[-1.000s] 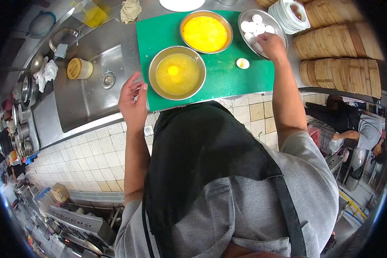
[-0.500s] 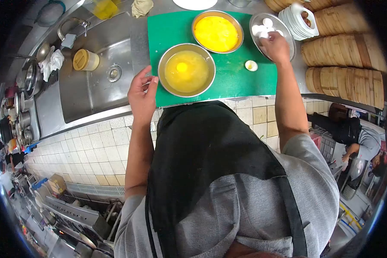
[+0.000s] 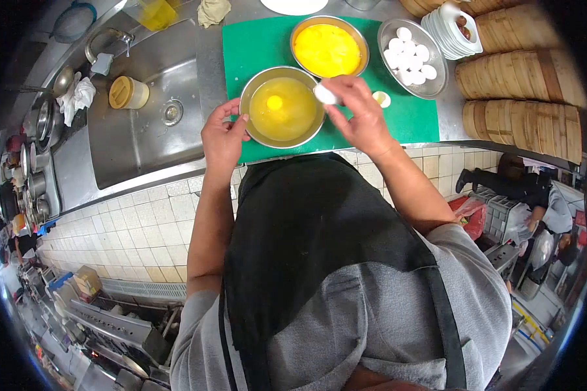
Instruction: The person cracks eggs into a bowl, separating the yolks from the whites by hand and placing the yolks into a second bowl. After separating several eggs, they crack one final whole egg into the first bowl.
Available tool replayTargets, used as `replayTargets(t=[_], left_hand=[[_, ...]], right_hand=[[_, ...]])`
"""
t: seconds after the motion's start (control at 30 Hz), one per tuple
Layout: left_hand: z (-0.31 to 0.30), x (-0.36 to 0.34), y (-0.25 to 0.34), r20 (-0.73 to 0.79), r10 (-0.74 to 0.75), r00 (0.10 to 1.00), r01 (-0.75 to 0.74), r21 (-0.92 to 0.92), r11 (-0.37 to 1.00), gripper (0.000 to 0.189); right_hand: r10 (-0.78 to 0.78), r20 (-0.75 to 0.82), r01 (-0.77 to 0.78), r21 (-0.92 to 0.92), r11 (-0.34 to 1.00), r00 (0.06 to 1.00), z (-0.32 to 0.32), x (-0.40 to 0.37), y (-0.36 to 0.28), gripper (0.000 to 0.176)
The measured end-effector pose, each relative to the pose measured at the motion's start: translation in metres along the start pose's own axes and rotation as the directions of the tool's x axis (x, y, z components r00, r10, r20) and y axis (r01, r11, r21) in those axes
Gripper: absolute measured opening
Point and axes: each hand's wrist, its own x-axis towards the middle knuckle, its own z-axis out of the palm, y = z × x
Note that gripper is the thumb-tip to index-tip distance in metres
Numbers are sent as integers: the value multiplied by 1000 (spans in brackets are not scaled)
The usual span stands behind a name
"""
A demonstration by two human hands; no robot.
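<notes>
Right hand (image 3: 364, 118) pinches a white egg (image 3: 324, 94) between thumb and fingertips; the other fingers are half curled. The egg sits right at the 3 o'clock rim of the near bowl (image 3: 267, 70), touching it or just above, can't tell which. Left hand (image 3: 223, 137) is at the bowl's 9 o'clock side, loosely curved and holding nothing, with thumb and forefinger at the rim; can't tell if they actually touch.

The near bowl holds clear liquid and one whole yolk (image 3: 274, 102). It stands on the green board (image 3: 261, 39). At 1 o'clock from it is a second bowl (image 3: 296, 34) full of yellow. At 2 o'clock, further out, a metal dish (image 3: 437, 83) holds more white eggs. A shell half (image 3: 382, 99) lies on the board just beyond the right hand. The sink (image 3: 143, 137) is at 9 o'clock and the bamboo steamers (image 3: 522, 78) at 3 o'clock.

Step, by the look of it: cracking, with the egg brought to the rim and the shell whole. The next move calls for a short, firm tap on the rim, the bowl kept steady, then both hands parting the shell over the bowl so no bits drop in.
</notes>
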Motion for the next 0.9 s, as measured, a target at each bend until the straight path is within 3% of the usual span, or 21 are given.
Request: replayTargets(t=[0.07,0.13,0.27,0.33,0.47,0.57,0.63,0.67,0.73,0.77,0.83,0.9], left_hand=[[0,0,1,1,1,1000,-1,0,1000,36],[1,-1,4,-14,-20,1000,20,-13,1000,36],[-1,0,-2,0,-25,1000,25,-28,999,36],[-1,-2,-2,-15,-15,1000,15,-31,999,37],[-1,-3,2,-12,-39,999,39,-25,999,37],[-1,-1,0,-12,-18,1000,18,-26,1000,37],[-1,-3,4,0,-3,1000,3,-27,1000,37],[-1,-1,4,-4,0,1000,0,-29,1000,37],[-1,0,1,-11,-18,1000,18,-24,1000,37],[-2,0,-1,-12,-16,1000,16,-22,1000,37],[-3,0,-5,1,-21,1000,21,-40,999,36],[-3,-1,2,0,-31,1000,31,-7,999,37]], right_hand=[[0,86,4,-48,999,996,1,-4,3,47],[113,144,-104,-71,992,983,1,-5,0,50],[-13,0,13,-15,1000,1000,-1,2,-6,51],[54,162,-44,-64,997,985,1,-2,0,51],[82,146,-76,-45,996,986,2,-2,-3,51],[-16,31,17,-30,999,999,1,0,0,51],[142,226,-127,-82,989,964,0,-3,3,50],[137,227,-121,-82,989,964,0,1,2,50],[11,62,-12,12,1000,998,0,7,-6,49],[9,60,-10,13,1000,998,0,6,-3,49],[69,210,-52,-85,995,975,0,3,4,48],[94,194,-86,-49,995,977,-2,5,-1,47]])
